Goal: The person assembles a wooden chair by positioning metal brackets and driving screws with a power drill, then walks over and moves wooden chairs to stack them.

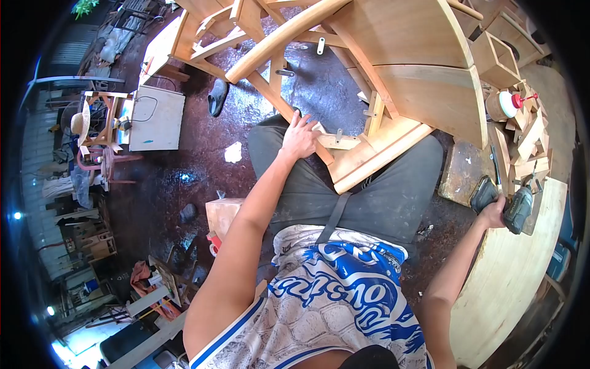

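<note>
Your left hand on a rail of the wooden frame, fingers wrapped over it, the frame against your thighs, your right hand right of the frame, fingers curled around a power drill

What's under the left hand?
A wooden rail shows on both sides of the left hand. The stretch beneath the palm is covered, so anything there can't be seen.
</note>
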A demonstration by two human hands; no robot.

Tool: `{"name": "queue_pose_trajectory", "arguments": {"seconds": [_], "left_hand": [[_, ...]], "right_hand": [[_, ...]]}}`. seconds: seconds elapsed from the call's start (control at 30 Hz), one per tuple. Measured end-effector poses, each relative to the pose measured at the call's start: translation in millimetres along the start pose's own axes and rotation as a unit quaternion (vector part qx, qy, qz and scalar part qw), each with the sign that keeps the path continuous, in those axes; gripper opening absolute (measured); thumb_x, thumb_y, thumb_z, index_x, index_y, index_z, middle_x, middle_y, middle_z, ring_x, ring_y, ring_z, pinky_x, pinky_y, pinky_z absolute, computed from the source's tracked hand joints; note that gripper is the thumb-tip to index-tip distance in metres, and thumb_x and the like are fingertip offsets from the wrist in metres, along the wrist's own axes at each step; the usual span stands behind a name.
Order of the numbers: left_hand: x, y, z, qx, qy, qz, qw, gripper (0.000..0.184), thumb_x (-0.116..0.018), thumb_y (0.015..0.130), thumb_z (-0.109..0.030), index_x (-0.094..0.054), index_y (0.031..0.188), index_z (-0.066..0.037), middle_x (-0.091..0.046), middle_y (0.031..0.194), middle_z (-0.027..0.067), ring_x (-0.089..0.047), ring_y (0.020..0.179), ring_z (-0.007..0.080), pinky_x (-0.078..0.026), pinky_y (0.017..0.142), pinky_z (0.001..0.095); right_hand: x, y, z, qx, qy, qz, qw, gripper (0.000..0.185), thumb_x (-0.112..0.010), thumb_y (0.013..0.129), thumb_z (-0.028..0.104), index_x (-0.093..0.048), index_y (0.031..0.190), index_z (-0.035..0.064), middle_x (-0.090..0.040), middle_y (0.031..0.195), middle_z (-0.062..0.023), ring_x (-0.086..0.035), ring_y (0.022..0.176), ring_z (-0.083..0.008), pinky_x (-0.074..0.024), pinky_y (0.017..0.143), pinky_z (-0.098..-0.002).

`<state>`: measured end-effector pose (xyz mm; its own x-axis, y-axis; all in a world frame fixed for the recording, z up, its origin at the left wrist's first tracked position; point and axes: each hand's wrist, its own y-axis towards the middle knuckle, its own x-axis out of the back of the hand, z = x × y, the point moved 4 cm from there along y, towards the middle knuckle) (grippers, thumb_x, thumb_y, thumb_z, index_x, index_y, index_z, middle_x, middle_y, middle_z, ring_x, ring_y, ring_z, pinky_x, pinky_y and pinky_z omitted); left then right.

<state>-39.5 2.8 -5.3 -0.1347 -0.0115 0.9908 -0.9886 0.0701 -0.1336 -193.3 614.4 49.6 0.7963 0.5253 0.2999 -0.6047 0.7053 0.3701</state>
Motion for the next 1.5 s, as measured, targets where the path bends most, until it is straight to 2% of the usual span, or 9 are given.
{"name": "queue_pose_trajectory", "arguments": {"seconds": [0.27, 0.67, 0.77, 1.0, 1.2, 1.3, 1.33, 1.4, 1.5], "left_hand": [[-11.4, -3.4, 11.0, 0.008, -0.013, -0.058, 0.998, 0.036, -0.055, 0.083, -0.014, -0.072, 0.115, -0.01, -0.07, 0.12, 0.0037, -0.053, 0.129, 0.0259, -0.019, 0.121, 0.0582], [-6.7, -3.8, 3.4, 0.0, 0.004, -0.023, 1.0, 0.034, -0.059, 0.078, -0.018, -0.075, 0.108, -0.015, -0.069, 0.12, -0.0011, -0.052, 0.128, 0.0244, -0.018, 0.122, 0.0596], [-9.9, -2.5, 3.8, 0.002, 0.008, -0.026, 1.0, 0.033, -0.06, 0.078, -0.019, -0.076, 0.107, -0.015, -0.07, 0.12, -0.0021, -0.052, 0.126, 0.0236, -0.017, 0.122, 0.0588], [-13.4, -1.2, 2.0, 0.012, 0.01, -0.031, 0.999, 0.033, -0.06, 0.077, -0.018, -0.076, 0.106, -0.016, -0.069, 0.12, -0.0037, -0.051, 0.126, 0.0232, -0.015, 0.122, 0.0576], [-13.4, -1.4, 2.7, 0.006, -0.006, -0.032, 0.999, 0.033, -0.061, 0.076, -0.018, -0.076, 0.105, -0.016, -0.069, 0.12, -0.0045, -0.051, 0.127, 0.0227, -0.015, 0.122, 0.0579], [-7.6, -0.5, 0.7, -0.023, 0.005, -0.084, 0.996, 0.025, -0.062, 0.075, -0.019, -0.077, 0.094, -0.015, -0.071, 0.113, 0.0002, -0.056, 0.122, 0.0237, -0.022, 0.119, 0.0568], [-7.1, 1.2, 0.0, -0.019, 0.0, -0.101, 0.995, 0.023, -0.062, 0.075, -0.02, -0.077, 0.092, -0.014, -0.072, 0.11, 0.0014, -0.057, 0.12, 0.0241, -0.024, 0.118, 0.0566], [-5.6, 5.4, -3.5, -0.025, 0.009, -0.062, 0.998, 0.028, -0.062, 0.077, -0.021, -0.077, 0.1, -0.015, -0.071, 0.113, 0.002, -0.057, 0.121, 0.0252, -0.023, 0.118, 0.0575], [-13.3, 4.3, -6.0, -0.012, -0.009, -0.098, 0.995, 0.031, -0.061, 0.079, -0.019, -0.073, 0.107, -0.014, -0.07, 0.118, 0.0033, -0.056, 0.122, 0.0269, -0.022, 0.118, 0.0594]], "right_hand": [[1.3, -8.8, 12.6, 0.007, -0.001, -0.008, 1.0, 0.017, -0.071, 0.07, 0.01, -0.059, 0.063, -0.0002, -0.064, 0.066, -0.006, -0.059, 0.057, -0.0228, -0.0494, 0.061, -0.0387], [2.8, 1.1, -12.8, 0.044, 0.001, -0.037, 0.998, 0.021, -0.075, 0.071, 0.012, -0.065, 0.078, -0.0043, -0.069, 0.078, -0.0107, -0.064, 0.066, -0.0273, -0.0534, 0.069, -0.0405], [2.2, -4.2, 5.1, 0.037, 0.019, -0.042, 0.998, 0.02, -0.076, 0.071, 0.012, -0.061, 0.066, 0.0006, -0.065, 0.067, -0.0052, -0.059, 0.059, -0.0221, -0.0498, 0.063, -0.0387], [3.3, -10.2, 28.6, 0.031, -0.001, -0.035, 0.999, 0.017, -0.072, 0.071, 0.012, -0.061, 0.068, -0.0015, -0.066, 0.069, -0.0067, -0.061, 0.061, -0.0236, -0.0498, 0.064, -0.0394], [3.6, -3.1, 5.6, 0.036, 0.027, -0.055, 0.998, 0.022, -0.077, 0.069, 0.014, -0.066, 0.079, -0.0027, -0.07, 0.082, -0.0102, -0.063, 0.071, -0.0274, -0.0519, 0.073, -0.0415], [2.8, -4.8, 2.4, -0.021, -0.003, -0.027, 0.999, 0.021, -0.075, 0.071, 0.015, -0.068, 0.075, -0.0036, -0.071, 0.085, -0.0112, -0.064, 0.072, -0.0273, -0.0526, 0.071, -0.0406], [3.6, -8.6, -0.6, -0.099, -0.052, -0.001, 0.994, 0.023, -0.075, 0.072, 0.015, -0.069, 0.083, -0.0047, -0.072, 0.092, -0.0119, -0.065, 0.078, -0.0274, -0.0531, 0.076, -0.0407], [-0.2, -15.3, 25.6, 0.006, 0.054, -0.038, 0.998, 0.033, -0.074, 0.073, 0.012, -0.069, 0.102, -0.0041, -0.072, 0.102, -0.0115, -0.066, 0.088, -0.0277, -0.0512, 0.089, -0.0412], [1.7, -12.1, 13.9, 0.035, 0.05, -0.032, 0.998, 0.033, -0.074, 0.073, 0.007, -0.067, 0.104, -0.0031, -0.071, 0.101, -0.0096, -0.067, 0.085, -0.0267, -0.0541, 0.08, -0.0419]]}}
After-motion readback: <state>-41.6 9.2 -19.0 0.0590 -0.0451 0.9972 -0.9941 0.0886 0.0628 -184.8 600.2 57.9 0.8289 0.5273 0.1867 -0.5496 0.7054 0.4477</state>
